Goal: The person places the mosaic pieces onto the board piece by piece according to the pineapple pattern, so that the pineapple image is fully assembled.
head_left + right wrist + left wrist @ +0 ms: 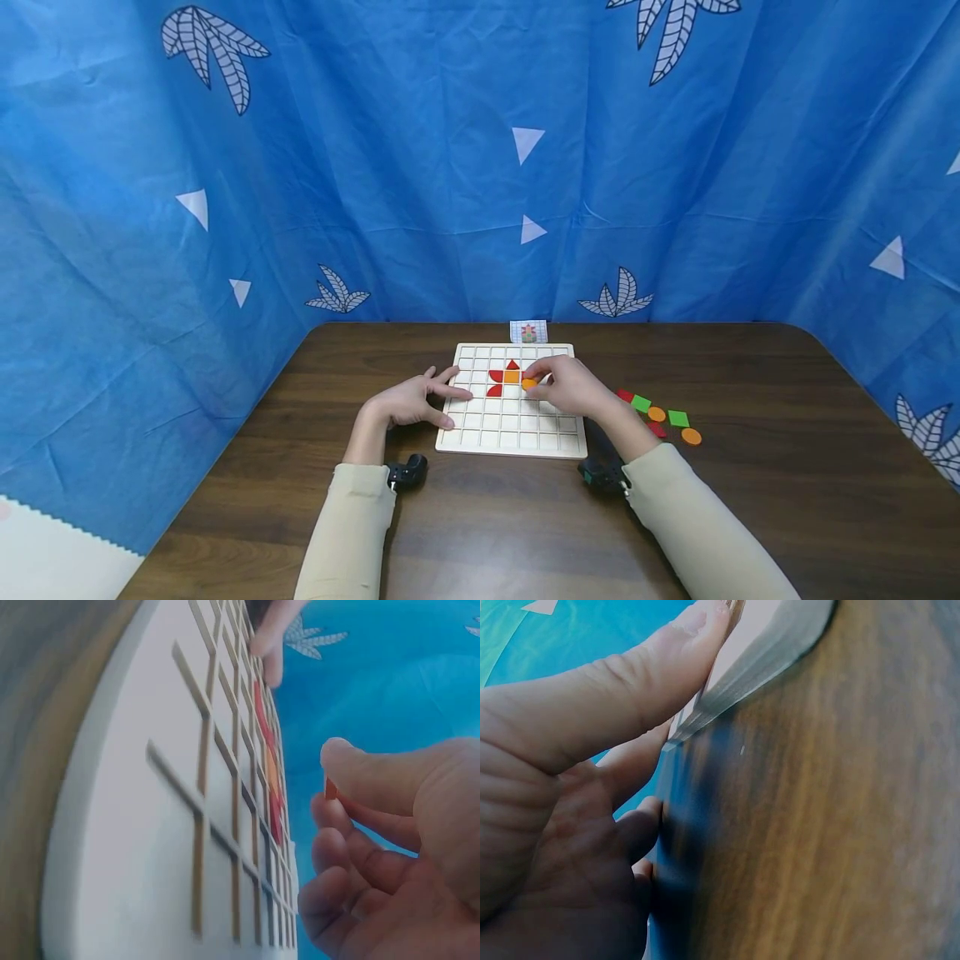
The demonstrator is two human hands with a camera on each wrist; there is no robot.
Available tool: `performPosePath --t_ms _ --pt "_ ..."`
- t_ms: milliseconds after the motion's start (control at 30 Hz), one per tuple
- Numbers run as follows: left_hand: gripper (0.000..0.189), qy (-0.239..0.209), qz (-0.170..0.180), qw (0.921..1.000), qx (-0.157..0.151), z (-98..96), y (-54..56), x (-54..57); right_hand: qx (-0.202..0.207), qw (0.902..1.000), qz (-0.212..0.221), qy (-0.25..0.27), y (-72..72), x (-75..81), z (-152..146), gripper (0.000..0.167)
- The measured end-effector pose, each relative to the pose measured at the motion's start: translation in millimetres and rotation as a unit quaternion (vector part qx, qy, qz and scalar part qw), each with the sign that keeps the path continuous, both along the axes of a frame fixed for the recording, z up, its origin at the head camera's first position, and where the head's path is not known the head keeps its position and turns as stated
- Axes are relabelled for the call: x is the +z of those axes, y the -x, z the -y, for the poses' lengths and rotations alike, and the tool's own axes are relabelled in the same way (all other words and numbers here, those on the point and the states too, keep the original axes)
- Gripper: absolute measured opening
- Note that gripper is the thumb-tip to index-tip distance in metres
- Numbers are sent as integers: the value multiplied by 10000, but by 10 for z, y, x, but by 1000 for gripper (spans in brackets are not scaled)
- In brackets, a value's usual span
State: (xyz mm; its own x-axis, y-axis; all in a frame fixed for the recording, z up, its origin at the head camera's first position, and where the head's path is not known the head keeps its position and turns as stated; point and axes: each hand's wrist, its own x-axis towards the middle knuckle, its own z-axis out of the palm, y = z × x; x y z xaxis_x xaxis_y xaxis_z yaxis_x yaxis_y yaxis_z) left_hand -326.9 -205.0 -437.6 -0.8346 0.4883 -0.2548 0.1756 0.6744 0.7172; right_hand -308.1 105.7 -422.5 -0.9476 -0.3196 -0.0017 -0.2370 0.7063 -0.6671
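Note:
A white grid board (510, 444) lies on the table. On its cells sit an orange square (512, 377), a red triangle (512, 365) above it and two rounded red pieces (494, 391) to its left. My right hand (564, 385) is over the board's right half, pinching an orange round piece (529, 384) between thumb and fingers. Edge-on, that piece (331, 789) shows in the right wrist view, raised off the grid. My left hand (412, 400) rests at the board's left edge with fingers spread, its thumb (652, 682) against the rim.
Right of the board lie loose green squares (678, 418), orange rounds (691, 436) and red pieces (656, 429), partly behind my right forearm. A small card with a printed pattern (528, 332) stands behind the board. A blue curtain (450, 167) hangs beyond the brown table (495, 533).

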Motion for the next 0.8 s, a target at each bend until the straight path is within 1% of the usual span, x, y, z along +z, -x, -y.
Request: performPosePath --t_ms 200,467,600,800 --pt "53 20 21 10000 -24 2 11 -12 -41 9999 -29 99 35 -50 171 24" --pt "52 -26 18 10000 -58 -2 1 6 -170 9997 -109 154 81 -98 332 18" --pt "52 -95 68 9999 -23 -5 0 -5 -338 9993 -116 54 74 -106 399 17" --pt "51 -119 41 9999 -16 -5 13 -20 -503 9984 -150 -201 69 -110 448 19"
